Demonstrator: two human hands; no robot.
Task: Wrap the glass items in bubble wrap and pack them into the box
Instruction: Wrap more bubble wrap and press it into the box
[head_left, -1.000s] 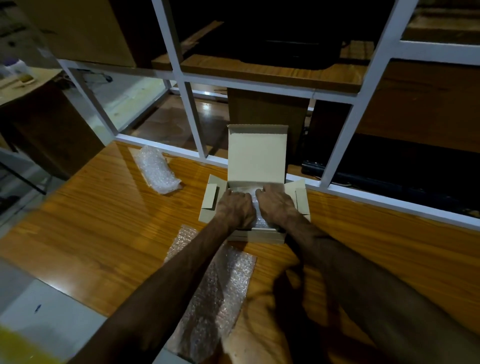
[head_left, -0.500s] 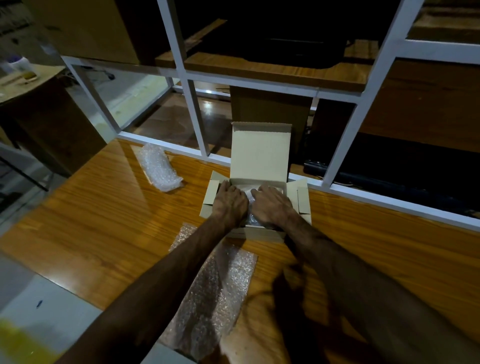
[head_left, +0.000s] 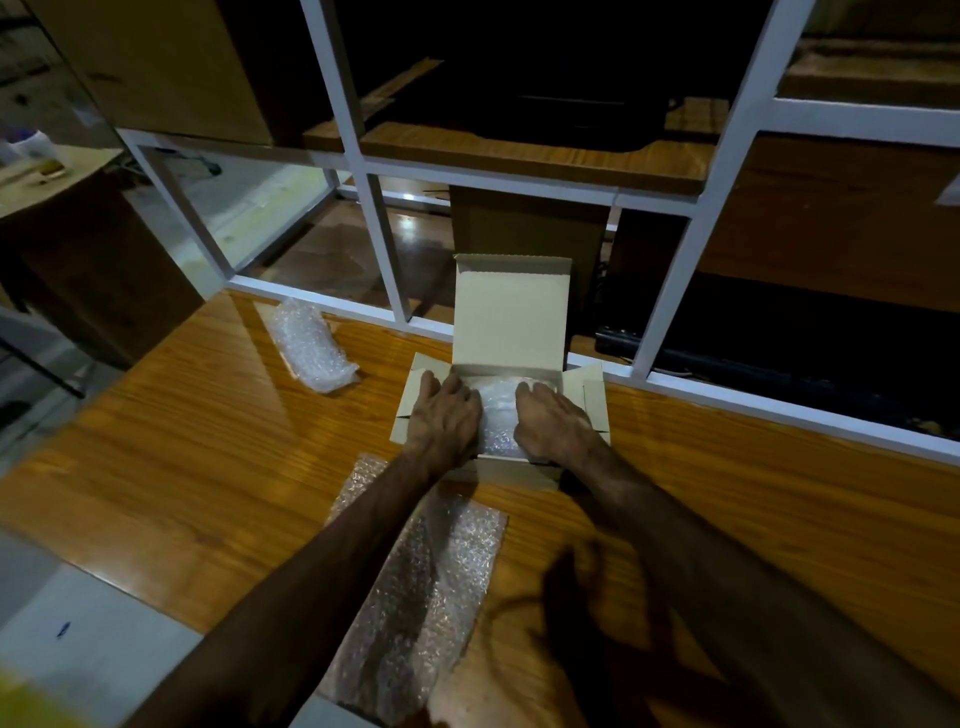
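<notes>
**Both hands rest on a wrapped bundle inside the open box**

A small cardboard box (head_left: 511, 470) sits on the wooden table (head_left: 182, 467), its lid standing upright at 12 o'clock and its side flaps folded out at 9 and 3 o'clock. Inside lies a bundle wrapped in bubble wrap (head_left: 497, 413). The left hand (head_left: 444, 418) lies palm down over the 9 o'clock side of the bundle, fingers fairly straight and pointing toward 12 o'clock, reaching onto the left flap. The right hand (head_left: 553, 421) lies flat over the 3 o'clock side, fingers extended and close together. The two hands are apart, with bubble wrap showing between them.

A flat sheet of bubble wrap (head_left: 415, 597) lies on the table at 6 o'clock from the box, partly under the left forearm. A second wrapped bundle (head_left: 311, 345) lies at 10 o'clock, well apart from the box, near a white frame (head_left: 384, 249).
</notes>
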